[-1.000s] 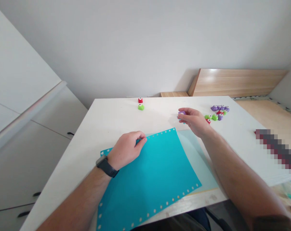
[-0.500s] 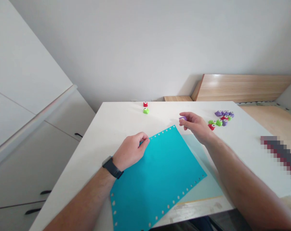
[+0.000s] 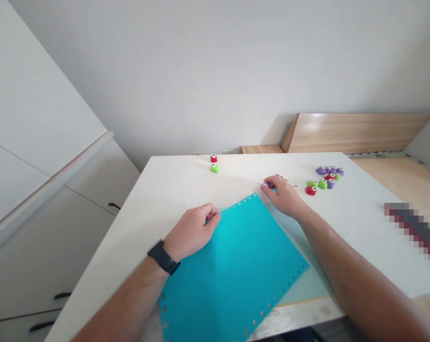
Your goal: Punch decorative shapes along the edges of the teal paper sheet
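Observation:
My left hand (image 3: 192, 230), with a black watch (image 3: 163, 257) at the wrist, pinches the far edge of a blue-green sheet (image 3: 232, 261). Rows of small punched holes run along the sheet's edges. Just past its far right corner, my right hand (image 3: 284, 197) is low at the table with fingers closed on a small purple piece with an eye (image 3: 265, 185), mostly hidden by the fingers. Small coloured bits (image 3: 282, 177) show behind that hand. Their kind is too small to tell.
A red eyed piece (image 3: 214, 158) and a green eyed piece (image 3: 214, 168) sit at the back of the white table (image 3: 172, 185). Several purple, green and red pieces (image 3: 322, 184) cluster at the right. A pixelated dark object (image 3: 414, 228) lies at the far right.
My right hand has come down toward the table and slightly left with the purple piece. Small coloured bits now show behind it. My left hand still pinches the sheet.

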Demonstrator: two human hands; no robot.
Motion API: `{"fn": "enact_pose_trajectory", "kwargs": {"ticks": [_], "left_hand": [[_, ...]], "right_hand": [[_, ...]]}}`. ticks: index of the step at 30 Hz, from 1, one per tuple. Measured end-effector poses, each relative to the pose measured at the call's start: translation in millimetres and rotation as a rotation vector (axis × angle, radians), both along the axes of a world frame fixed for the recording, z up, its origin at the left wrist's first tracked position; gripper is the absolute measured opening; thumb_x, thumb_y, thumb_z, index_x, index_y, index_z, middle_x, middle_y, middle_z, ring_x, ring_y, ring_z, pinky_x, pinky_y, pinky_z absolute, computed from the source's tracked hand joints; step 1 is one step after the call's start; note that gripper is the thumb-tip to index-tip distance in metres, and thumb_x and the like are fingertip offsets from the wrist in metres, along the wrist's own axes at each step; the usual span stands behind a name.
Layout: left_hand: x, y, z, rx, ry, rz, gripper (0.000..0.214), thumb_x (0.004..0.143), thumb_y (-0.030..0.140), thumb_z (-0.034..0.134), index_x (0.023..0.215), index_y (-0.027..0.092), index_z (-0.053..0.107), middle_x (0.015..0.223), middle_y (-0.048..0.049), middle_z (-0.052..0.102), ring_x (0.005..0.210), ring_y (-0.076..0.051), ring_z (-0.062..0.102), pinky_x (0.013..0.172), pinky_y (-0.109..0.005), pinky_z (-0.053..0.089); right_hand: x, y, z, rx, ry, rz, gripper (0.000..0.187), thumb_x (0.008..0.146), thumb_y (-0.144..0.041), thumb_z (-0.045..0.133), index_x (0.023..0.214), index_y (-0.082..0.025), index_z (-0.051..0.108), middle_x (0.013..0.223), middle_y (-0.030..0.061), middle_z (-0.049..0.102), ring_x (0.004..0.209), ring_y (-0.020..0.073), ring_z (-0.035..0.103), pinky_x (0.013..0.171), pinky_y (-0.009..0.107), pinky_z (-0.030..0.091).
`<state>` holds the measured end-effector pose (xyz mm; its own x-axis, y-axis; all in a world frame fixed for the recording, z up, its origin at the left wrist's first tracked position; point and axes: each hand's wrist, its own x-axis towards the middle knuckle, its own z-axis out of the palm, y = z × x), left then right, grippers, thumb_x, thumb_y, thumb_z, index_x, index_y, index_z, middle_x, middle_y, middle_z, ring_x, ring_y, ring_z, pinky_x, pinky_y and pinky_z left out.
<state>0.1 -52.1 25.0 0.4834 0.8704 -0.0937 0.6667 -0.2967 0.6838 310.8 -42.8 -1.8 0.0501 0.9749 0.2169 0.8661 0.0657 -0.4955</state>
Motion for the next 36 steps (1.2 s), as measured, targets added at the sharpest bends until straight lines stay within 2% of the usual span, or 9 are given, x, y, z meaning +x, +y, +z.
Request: {"fn": "enact_pose_trajectory", "kwargs": {"ticks": [3, 6, 11, 16, 20, 26, 29, 32, 36], "left_hand": [[0, -1, 1.4, 0.003, 0.001, -0.001, 0.029, 0.097, 0.045, 0.048, 0.089, 0.022, 0.063, 0.080, 0.0004, 0.070, 0.074, -0.018, 0.063, 0.066, -0.030, 0.038], [0, -1, 1.5, -0.007, 0.005, 0.001, 0.030, 0.097, 0.046, 0.047, 0.088, 0.022, 0.063, 0.079, 0.0005, 0.070, 0.072, -0.018, 0.063, 0.065, -0.030, 0.039], [0, 1, 1.2, -0.024, -0.021, 0.018, 0.030, 0.097, 0.046, 0.047, 0.089, 0.022, 0.063, 0.080, 0.0007, 0.070, 0.073, -0.018, 0.063, 0.066, -0.030, 0.040], [-1, 1, 0.6, -0.023, -0.025, 0.027, 0.030, 0.097, 0.046, 0.048, 0.088, 0.022, 0.064, 0.080, 0.0007, 0.071, 0.073, -0.018, 0.063, 0.065, -0.030, 0.040], [-1, 2, 0.8, -0.027, -0.024, 0.022, 0.030, 0.096, 0.046, 0.048, 0.089, 0.022, 0.063, 0.080, 0.0009, 0.071, 0.073, -0.019, 0.063, 0.065, -0.030, 0.040], [0, 2, 3.9, -0.036, -0.031, 0.016, 0.029, 0.096, 0.046, 0.048, 0.088, 0.022, 0.063, 0.082, 0.0002, 0.071, 0.076, -0.019, 0.064, 0.067, -0.030, 0.041], [0, 2, 4.0, -0.032, -0.023, 0.016, 0.029, 0.096, 0.046, 0.048, 0.088, 0.022, 0.063, 0.082, 0.0004, 0.071, 0.075, -0.019, 0.064, 0.067, -0.030, 0.041], [0, 2, 2.9, -0.023, -0.023, 0.012, 0.029, 0.097, 0.045, 0.047, 0.087, 0.022, 0.062, 0.082, 0.0005, 0.072, 0.075, -0.019, 0.064, 0.067, -0.030, 0.041], [0, 2, 2.2, -0.024, -0.021, 0.003, 0.029, 0.097, 0.045, 0.048, 0.087, 0.022, 0.063, 0.081, 0.0005, 0.071, 0.075, -0.019, 0.064, 0.067, -0.030, 0.041]], "right_hand": [[4, 5, -8.1, 0.013, -0.113, 0.041, 0.031, 0.096, -0.042, 0.055, 0.111, -0.020, 0.072, 0.113, 0.0092, 0.072, 0.113, 0.0248, 0.060, 0.104, 0.039, 0.039], [8, 8, -12.8, -0.007, -0.180, -0.037, 0.036, 0.096, -0.045, 0.054, 0.115, -0.020, 0.074, 0.120, 0.0122, 0.069, 0.124, 0.0281, 0.055, 0.111, 0.042, 0.033], [13, 8, -13.9, -0.009, -0.190, -0.110, 0.045, 0.091, -0.049, 0.059, 0.121, -0.019, 0.071, 0.123, 0.0151, 0.067, 0.119, 0.0284, 0.057, 0.105, 0.041, 0.038], [12, 6, -14.7, -0.012, -0.181, -0.038, 0.034, 0.089, -0.043, 0.063, 0.112, -0.020, 0.073, 0.114, 0.0116, 0.070, 0.114, 0.0273, 0.057, 0.104, 0.040, 0.038], [17, 5, -5.8, 0.060, -0.148, -0.106, 0.034, 0.090, -0.044, 0.060, 0.113, -0.021, 0.072, 0.108, 0.0105, 0.070, 0.103, 0.0252, 0.059, 0.096, 0.038, 0.042], [69, 6, 8.3, 0.141, -0.253, -0.411, 0.039, 0.091, -0.044, 0.056, 0.115, -0.018, 0.072, 0.109, 0.0143, 0.069, 0.102, 0.0295, 0.058, 0.096, 0.044, 0.040], [101, 6, 4.5, 0.083, -0.370, -0.538, 0.040, 0.088, -0.040, 0.057, 0.113, -0.014, 0.073, 0.110, 0.0193, 0.069, 0.106, 0.0334, 0.057, 0.099, 0.048, 0.037], [119, 6, -3.9, 0.008, -0.408, -0.571, 0.041, 0.086, -0.036, 0.056, 0.114, -0.012, 0.074, 0.109, 0.0208, 0.070, 0.106, 0.0357, 0.055, 0.095, 0.049, 0.037], [121, 5, -12.1, -0.014, -0.420, -0.546, 0.038, 0.084, -0.034, 0.057, 0.111, -0.015, 0.076, 0.103, 0.0203, 0.072, 0.110, 0.0386, 0.052, 0.091, 0.050, 0.038]]}}
